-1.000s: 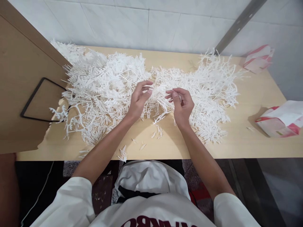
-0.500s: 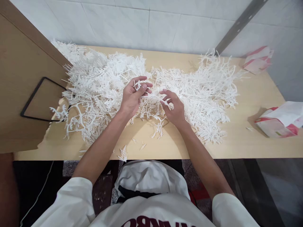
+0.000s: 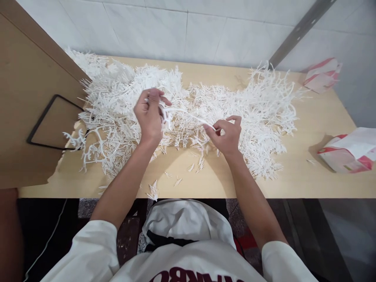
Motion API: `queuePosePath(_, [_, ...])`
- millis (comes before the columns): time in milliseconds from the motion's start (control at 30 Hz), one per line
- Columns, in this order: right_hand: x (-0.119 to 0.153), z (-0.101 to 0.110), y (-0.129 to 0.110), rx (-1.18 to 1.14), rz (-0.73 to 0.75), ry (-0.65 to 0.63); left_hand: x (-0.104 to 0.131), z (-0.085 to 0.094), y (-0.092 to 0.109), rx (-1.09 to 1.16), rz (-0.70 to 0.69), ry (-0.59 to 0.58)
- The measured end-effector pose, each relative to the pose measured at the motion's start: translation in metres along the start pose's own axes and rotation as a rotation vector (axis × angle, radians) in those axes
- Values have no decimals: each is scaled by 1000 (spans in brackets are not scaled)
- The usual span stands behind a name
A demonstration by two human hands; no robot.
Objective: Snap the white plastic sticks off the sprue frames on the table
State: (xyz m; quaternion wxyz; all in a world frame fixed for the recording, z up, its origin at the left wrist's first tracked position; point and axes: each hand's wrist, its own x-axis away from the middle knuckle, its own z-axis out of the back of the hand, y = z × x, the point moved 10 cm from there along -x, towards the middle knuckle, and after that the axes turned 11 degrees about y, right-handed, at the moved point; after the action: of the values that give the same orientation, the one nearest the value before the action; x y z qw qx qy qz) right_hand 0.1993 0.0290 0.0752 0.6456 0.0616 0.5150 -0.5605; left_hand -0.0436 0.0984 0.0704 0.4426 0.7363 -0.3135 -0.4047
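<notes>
A thin white branched strand (image 3: 188,114) runs between my two hands, above the table. Its bushy end is at my left hand (image 3: 150,113), whose fingers are curled closed on it. My right hand (image 3: 225,134) pinches the other end between thumb and index finger, lower and to the right. Beneath and behind the hands lie heaps of similar white branched pieces, one on the left (image 3: 117,94) and one on the right (image 3: 264,105), meeting in the middle.
A cardboard box (image 3: 35,109) stands at the left, a black wire frame (image 3: 41,119) against it. Two red-and-white packets (image 3: 346,150) sit at the right. Small white bits (image 3: 153,191) lie near the front edge. A metal post (image 3: 299,33) rises by the tiled wall.
My hands have moved apart, the left one to the left and the right one to the right and slightly down. The strand now stretches between them. More small bits lie below.
</notes>
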Motion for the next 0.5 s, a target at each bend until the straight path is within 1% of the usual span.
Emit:
queuePosePath(67, [3,-8,-13,23,154,-96,-16,17,1,61,6,110])
queuePosePath(100, [3,-9,-15,37,192,-99,-24,24,-1,100,23,151])
queuePosePath(167, [-1,-4,-14,54,189,-38,-35,37,-7,147,58,227])
queuePosePath(233, [-5,3,-7,-1,112,41,-41,42,-12,118,63,229])
queuePosePath(300, [-6,4,3,-148,-7,65,-42,40,-12,76,19,182])
queuePosePath(333, [-5,1,8,-238,-68,49,-41,40,-11,68,1,171])
queuePosePath(400, [-3,-6,14,-387,-172,-6,-38,42,-10,84,3,202])
queuePosePath(500, [1,-15,15,-516,-257,-75,-33,46,-14,125,70,272])
